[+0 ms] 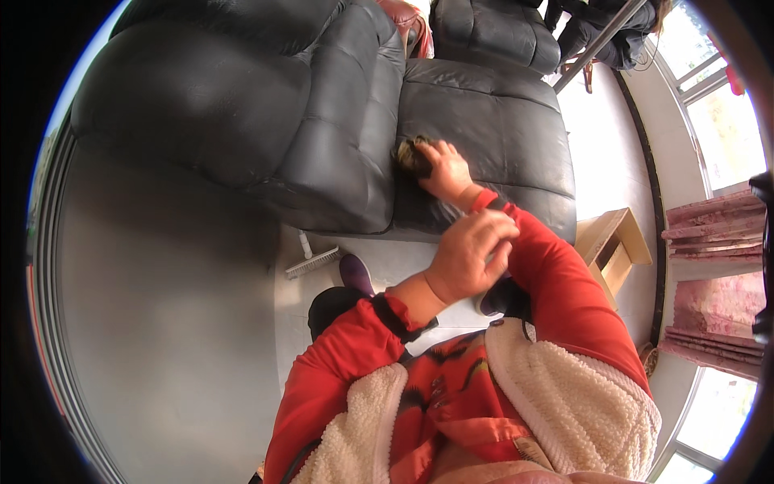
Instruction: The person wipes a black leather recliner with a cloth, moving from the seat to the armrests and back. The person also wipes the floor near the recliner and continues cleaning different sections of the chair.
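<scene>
My right hand (448, 173) grips a crumpled dark and yellowish cloth (413, 156), partly hidden under the fingers. The cloth rests on the black leather seat cushion (453, 109) of a sofa, beside the seam where the padded armrest (344, 151) meets it. My left hand (468, 260) hangs in front of the seat with its fingers loosely bent and the thumb apart; nothing shows in it. Its fingertips overlap my right sleeve (544, 254) in the view, and I cannot tell whether they touch it.
Behind the armrest rises a bulky black backrest (193, 91). A white-headed brush (312, 262) lies by my shoe (357, 273). Right of the sofa stands a pale wooden box (614, 251). At the upper right are a metal pole (598, 45) and another person (611, 36) in dark clothes.
</scene>
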Motion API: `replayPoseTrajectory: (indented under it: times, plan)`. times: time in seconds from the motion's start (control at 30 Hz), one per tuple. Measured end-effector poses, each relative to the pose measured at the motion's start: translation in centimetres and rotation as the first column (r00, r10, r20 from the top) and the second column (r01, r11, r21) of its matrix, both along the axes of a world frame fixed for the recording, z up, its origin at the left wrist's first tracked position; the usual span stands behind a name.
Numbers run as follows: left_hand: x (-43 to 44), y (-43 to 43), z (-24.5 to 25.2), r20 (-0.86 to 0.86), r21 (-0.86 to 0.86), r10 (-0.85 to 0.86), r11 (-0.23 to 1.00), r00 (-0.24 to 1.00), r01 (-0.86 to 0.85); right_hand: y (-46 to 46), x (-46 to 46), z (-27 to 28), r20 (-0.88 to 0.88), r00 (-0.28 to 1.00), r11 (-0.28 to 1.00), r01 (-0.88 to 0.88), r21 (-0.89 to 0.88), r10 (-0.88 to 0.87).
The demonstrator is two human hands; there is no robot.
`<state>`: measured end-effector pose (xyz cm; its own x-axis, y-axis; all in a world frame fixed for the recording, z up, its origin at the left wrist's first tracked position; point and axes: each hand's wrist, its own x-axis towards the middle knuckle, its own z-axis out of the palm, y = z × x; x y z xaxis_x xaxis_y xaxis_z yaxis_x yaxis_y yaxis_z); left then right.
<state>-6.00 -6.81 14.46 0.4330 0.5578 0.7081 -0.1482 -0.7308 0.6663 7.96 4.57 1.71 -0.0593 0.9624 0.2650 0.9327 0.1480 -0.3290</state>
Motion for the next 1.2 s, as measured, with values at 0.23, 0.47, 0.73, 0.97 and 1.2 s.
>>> replayPoseTrajectory:
  times: [0.23, 0.47, 0.73, 0.97, 1.2]
  plan:
    - [-0.8, 1.2, 0.8, -0.098, -0.023, -0.047, 0.999, 0.994, 0.045, 14.2, 2.8, 0.1, 0.153, 0.980, 0.992, 0.124, 0.022, -0.126]
    - [-0.6, 4.7, 0.6, -0.137, -0.079, 0.042, 0.995, 0.990, -0.054, 22.9, 6.2, -0.3, 0.161, 0.937, 0.949, 0.316, -0.015, -0.310]
    - [1.7, 8.4, -0.7, -0.183, -0.116, 0.031, 0.992, 0.983, -0.052, 30.8, 13.9, -2.0, 0.200, 0.838, 0.853, 0.521, -0.017, -0.508]
    - [3.0, 10.1, -1.8, -0.312, -0.142, -0.014, 0.989, 0.950, -0.032, 32.5, 27.3, -1.1, 0.223, 0.747, 0.678, 0.663, -0.318, -0.626]
    - [4.2, 10.1, -2.1, -0.361, -0.130, -0.044, 0.992, 0.931, -0.004, 31.1, 30.3, -2.3, 0.097, 0.935, 0.865, 0.352, -0.359, -0.340]
